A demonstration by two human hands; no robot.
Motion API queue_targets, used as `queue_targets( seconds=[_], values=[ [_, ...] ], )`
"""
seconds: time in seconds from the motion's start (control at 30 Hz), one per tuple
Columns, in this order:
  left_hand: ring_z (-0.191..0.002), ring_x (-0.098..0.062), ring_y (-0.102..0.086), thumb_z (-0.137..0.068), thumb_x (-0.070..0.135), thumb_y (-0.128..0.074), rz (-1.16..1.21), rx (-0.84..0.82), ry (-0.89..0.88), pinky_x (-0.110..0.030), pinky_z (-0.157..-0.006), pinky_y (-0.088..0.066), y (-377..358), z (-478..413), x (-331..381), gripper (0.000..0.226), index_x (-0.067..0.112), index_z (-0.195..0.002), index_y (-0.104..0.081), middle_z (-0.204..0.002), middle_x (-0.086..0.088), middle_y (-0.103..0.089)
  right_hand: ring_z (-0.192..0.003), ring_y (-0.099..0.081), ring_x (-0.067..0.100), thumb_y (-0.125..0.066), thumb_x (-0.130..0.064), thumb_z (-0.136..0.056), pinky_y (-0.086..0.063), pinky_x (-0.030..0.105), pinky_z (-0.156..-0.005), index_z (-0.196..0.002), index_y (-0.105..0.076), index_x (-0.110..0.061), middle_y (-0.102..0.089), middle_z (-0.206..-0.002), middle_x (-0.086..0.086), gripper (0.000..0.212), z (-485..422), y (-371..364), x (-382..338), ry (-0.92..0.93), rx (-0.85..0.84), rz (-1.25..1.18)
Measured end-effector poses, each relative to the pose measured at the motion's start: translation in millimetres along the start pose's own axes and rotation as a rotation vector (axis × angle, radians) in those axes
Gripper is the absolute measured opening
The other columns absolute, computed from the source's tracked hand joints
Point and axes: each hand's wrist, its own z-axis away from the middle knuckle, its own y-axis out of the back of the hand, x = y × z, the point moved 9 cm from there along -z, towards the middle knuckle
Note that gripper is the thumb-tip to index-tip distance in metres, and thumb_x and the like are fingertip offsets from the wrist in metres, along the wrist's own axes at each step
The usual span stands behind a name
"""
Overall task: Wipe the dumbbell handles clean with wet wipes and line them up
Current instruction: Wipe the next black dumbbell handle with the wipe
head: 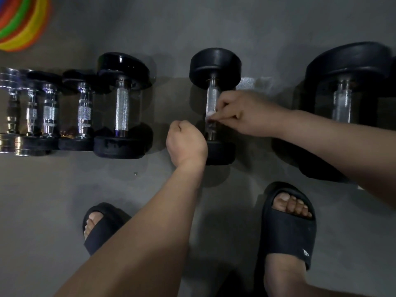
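A black dumbbell [215, 63] with a knurled steel handle lies on the grey floor in the middle of the view. My right hand [242, 113] pinches a small white wet wipe [209, 115] against the lower part of that handle. Just left of the dumbbell's near head hovers my left hand [185, 142], fingers curled into a fist with nothing visible in it. A row of several dumbbells [122, 103], chrome and black, lies side by side at the left. At the right a larger black dumbbell [345, 82] lies apart.
My feet in black slides [287, 228] stand on the floor below the dumbbells. Stacked coloured rings [19, 20] fill the top left corner. A pale patch [247, 83] lies on the floor behind my right hand.
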Motion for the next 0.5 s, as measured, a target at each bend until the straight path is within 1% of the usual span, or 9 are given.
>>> queue_targets(
  seconds=[0.03, 0.1, 0.17, 0.23, 0.3, 0.33, 0.4, 0.47, 0.5],
  values=[
    [-0.093, -0.029, -0.057, -0.094, 0.020, -0.043, 0.001, -0.001, 0.003, -0.031, -0.076, -0.037, 0, -1, 0, 0.027, 0.010, -0.094, -0.069, -0.100, -0.009, -0.069, -0.078, -0.058, 0.014, -0.062, -0.024, -0.095, -0.043, 0.023, -0.070, -0.101, -0.079, -0.014, -0.060, -0.093, 0.000, 0.021, 2, -5, -4, 0.032, -0.011, -0.010],
    [-0.094, -0.030, -0.057, -0.094, 0.019, -0.043, 0.005, -0.001, 0.007, -0.032, -0.076, -0.038, 1, -3, -1, 0.028, 0.009, -0.093, -0.069, -0.100, -0.011, -0.069, -0.076, -0.057, 0.015, -0.061, -0.013, -0.088, -0.039, 0.022, -0.070, -0.093, -0.078, -0.008, -0.058, -0.089, 0.000, 0.018, 8, -19, -15, 0.103, -0.104, 0.004],
    [-0.096, -0.032, -0.058, -0.094, 0.020, -0.042, 0.007, 0.002, 0.003, -0.034, -0.080, -0.042, 1, -4, -1, 0.029, 0.009, -0.094, -0.069, -0.102, -0.012, -0.069, -0.075, -0.057, 0.013, -0.062, -0.013, -0.089, -0.037, 0.020, -0.069, -0.095, -0.079, -0.010, -0.059, -0.089, 0.000, 0.018, 6, -19, -18, 0.121, -0.127, 0.026],
    [-0.095, -0.030, -0.057, -0.094, 0.020, -0.042, 0.011, -0.002, 0.006, -0.033, -0.079, -0.040, 1, -3, -1, 0.029, 0.009, -0.095, -0.069, -0.103, -0.011, -0.068, -0.080, -0.057, 0.010, -0.063, -0.023, -0.097, -0.040, 0.021, -0.070, -0.106, -0.079, -0.018, -0.061, -0.093, -0.002, 0.019, -7, -2, -6, 0.043, -0.010, 0.033],
    [-0.092, -0.027, -0.054, -0.096, 0.019, -0.042, -0.002, -0.008, 0.005, -0.029, -0.076, -0.035, 1, -2, -1, 0.030, 0.008, -0.097, -0.069, -0.104, -0.011, -0.068, -0.084, -0.057, 0.007, -0.067, -0.029, -0.096, -0.043, 0.017, -0.075, -0.112, -0.077, -0.024, -0.061, -0.094, -0.006, 0.020, -13, 13, 7, -0.063, 0.103, -0.006],
    [-0.091, -0.027, -0.053, -0.096, 0.019, -0.042, -0.009, -0.012, 0.001, -0.028, -0.076, -0.033, 1, -3, 0, 0.030, 0.007, -0.098, -0.069, -0.105, -0.011, -0.068, -0.085, -0.058, 0.007, -0.068, -0.029, -0.095, -0.045, 0.018, -0.077, -0.112, -0.078, -0.025, -0.061, -0.094, -0.007, 0.020, -13, 13, 8, -0.068, 0.110, -0.003],
    [-0.093, -0.028, -0.054, -0.096, 0.018, -0.042, -0.012, -0.016, -0.002, -0.028, -0.076, -0.033, 1, -4, 0, 0.030, 0.007, -0.099, -0.070, -0.106, -0.012, -0.068, -0.082, -0.060, 0.013, -0.067, -0.023, -0.094, -0.046, 0.026, -0.072, -0.105, -0.079, -0.021, -0.061, -0.092, -0.007, 0.017, -6, -1, -4, 0.015, 0.020, 0.048],
    [-0.098, -0.032, -0.057, -0.095, 0.019, -0.042, -0.007, -0.010, -0.003, -0.030, -0.078, -0.037, 1, -6, 0, 0.030, 0.007, -0.097, -0.070, -0.105, -0.013, -0.069, -0.076, -0.059, 0.016, -0.065, -0.011, -0.088, -0.039, 0.023, -0.069, -0.092, -0.078, -0.011, -0.054, -0.086, -0.009, 0.013, 5, -17, -18, 0.118, -0.098, 0.053],
    [-0.099, -0.033, -0.058, -0.094, 0.019, -0.043, -0.008, -0.008, -0.003, -0.031, -0.079, -0.038, 1, -6, 0, 0.030, 0.007, -0.097, -0.070, -0.106, -0.014, -0.069, -0.074, -0.058, 0.015, -0.065, -0.009, -0.088, -0.038, 0.022, -0.068, -0.089, -0.078, -0.010, -0.051, -0.086, -0.011, 0.012, 7, -19, -18, 0.127, -0.123, 0.049]
  ],
)
